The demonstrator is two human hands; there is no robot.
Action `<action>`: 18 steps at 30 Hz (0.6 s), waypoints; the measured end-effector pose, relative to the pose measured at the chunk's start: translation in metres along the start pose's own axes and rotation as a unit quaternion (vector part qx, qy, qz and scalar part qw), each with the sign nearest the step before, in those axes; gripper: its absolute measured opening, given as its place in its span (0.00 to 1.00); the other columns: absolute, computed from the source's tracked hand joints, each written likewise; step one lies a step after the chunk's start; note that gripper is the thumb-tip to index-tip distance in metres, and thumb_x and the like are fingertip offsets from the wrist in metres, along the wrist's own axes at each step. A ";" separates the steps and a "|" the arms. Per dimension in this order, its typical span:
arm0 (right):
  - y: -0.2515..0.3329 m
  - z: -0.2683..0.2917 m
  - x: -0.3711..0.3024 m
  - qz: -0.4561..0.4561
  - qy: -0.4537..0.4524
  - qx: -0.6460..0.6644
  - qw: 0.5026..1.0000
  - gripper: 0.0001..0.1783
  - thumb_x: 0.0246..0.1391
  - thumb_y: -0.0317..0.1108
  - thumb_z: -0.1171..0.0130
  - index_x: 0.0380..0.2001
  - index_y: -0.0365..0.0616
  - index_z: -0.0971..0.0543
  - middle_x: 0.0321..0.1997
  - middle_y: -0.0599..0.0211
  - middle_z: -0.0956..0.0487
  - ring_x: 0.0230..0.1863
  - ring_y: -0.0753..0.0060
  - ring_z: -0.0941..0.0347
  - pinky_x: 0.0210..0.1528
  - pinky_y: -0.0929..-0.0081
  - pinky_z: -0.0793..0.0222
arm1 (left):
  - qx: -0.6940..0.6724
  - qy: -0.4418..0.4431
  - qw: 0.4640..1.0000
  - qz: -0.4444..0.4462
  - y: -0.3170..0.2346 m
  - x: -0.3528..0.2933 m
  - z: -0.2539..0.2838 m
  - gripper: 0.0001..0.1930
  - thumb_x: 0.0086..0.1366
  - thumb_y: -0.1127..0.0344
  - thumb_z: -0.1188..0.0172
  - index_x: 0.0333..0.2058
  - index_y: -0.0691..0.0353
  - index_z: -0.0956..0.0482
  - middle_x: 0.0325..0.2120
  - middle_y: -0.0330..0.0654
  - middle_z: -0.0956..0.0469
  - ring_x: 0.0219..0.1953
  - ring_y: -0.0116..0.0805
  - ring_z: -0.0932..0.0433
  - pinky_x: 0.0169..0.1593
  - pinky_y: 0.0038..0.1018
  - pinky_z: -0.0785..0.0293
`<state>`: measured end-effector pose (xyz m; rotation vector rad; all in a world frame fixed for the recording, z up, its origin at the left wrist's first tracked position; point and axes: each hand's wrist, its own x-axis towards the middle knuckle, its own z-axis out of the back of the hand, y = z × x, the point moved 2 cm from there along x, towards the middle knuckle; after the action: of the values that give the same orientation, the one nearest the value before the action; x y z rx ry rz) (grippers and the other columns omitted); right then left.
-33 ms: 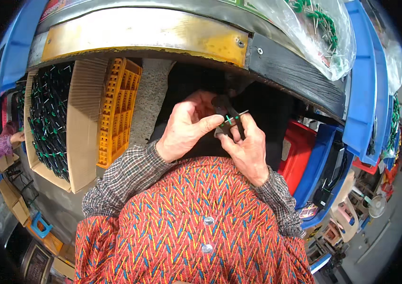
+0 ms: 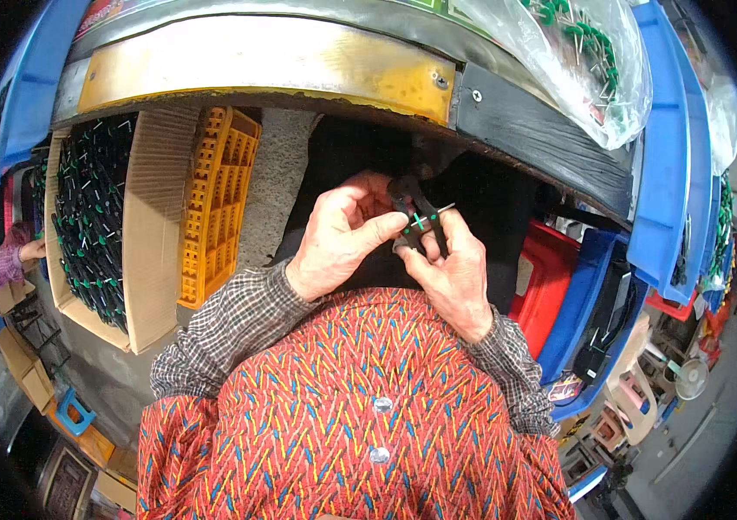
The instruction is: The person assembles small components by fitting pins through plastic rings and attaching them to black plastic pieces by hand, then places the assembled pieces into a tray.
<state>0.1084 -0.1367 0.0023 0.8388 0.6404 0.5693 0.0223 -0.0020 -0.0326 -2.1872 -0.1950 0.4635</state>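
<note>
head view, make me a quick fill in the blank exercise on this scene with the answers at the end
1. The left hand and right hand hold a piece with green details that is mostly ____ in colour.
2. In the picture, the orange plastic crate stands just to the ____ of the cardboard box.
3. Right beside the red plastic bin is another bin coloured ____.
4. The clear plastic bag holds silver and ____ pieces.

Missing words: black; right; blue; green
</note>
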 end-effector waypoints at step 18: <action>0.008 0.002 -0.008 -0.059 0.073 0.278 0.956 0.11 0.64 0.33 0.52 0.31 0.38 0.25 0.16 0.80 0.35 0.17 0.91 0.44 0.17 0.88 0.48 | 0.083 -0.018 0.995 -0.044 -0.018 -0.008 -0.008 0.12 0.65 0.72 0.45 0.47 0.66 0.27 0.34 0.36 0.23 0.34 0.21 0.25 0.35 0.20 0.26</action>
<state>0.1027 -0.1384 0.0124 1.2822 1.0049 0.3443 0.0181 0.0008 -0.0122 -1.9997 -0.2628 0.4532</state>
